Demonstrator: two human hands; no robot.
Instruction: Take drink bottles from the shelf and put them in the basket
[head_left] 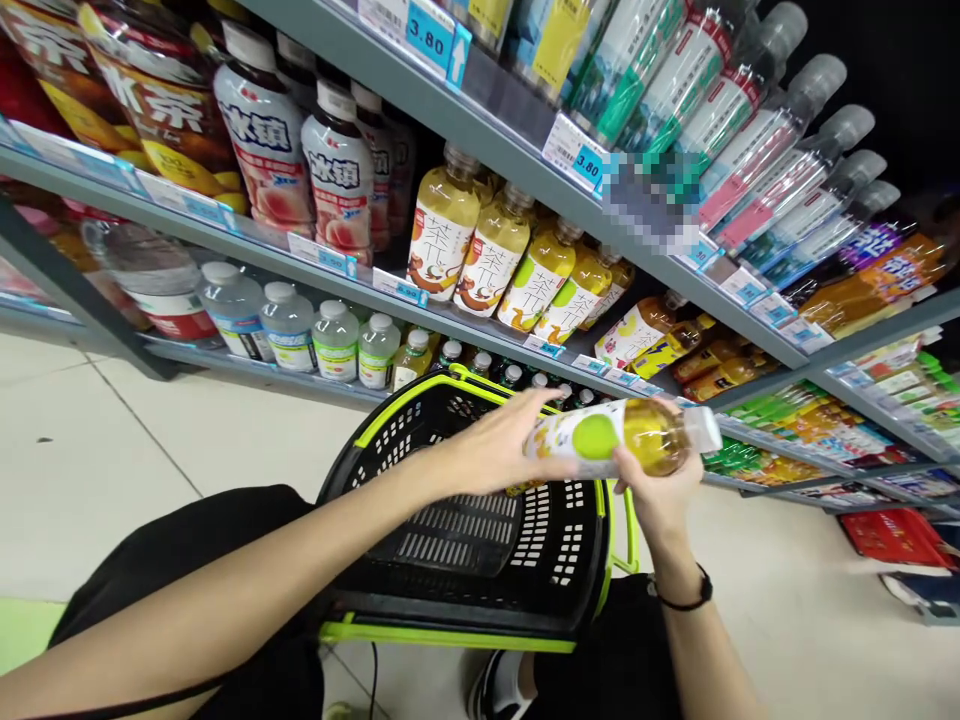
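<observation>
A plastic bottle of yellow tea drink (589, 438) lies nearly level above the shopping basket, its white cap to the right. My right hand (664, 490) is closed around the cap-side half, thumb across the label's edge. At the base end, my left hand (502, 440) curves about the bottle with thumb and fingers on either side; part of its grip is hidden. Below both hands is a black shopping basket (465, 535) with a lime-green rim and handles. Something yellow in it shows partly beneath the bottle.
Shelves of drinks run along the far side, with similar tea bottles (536, 280) on the middle shelf. Peach drink bottles (337, 175) stand left of them. The upper shelf edge (517, 120) juts out above. A red box (896, 537) is on the right.
</observation>
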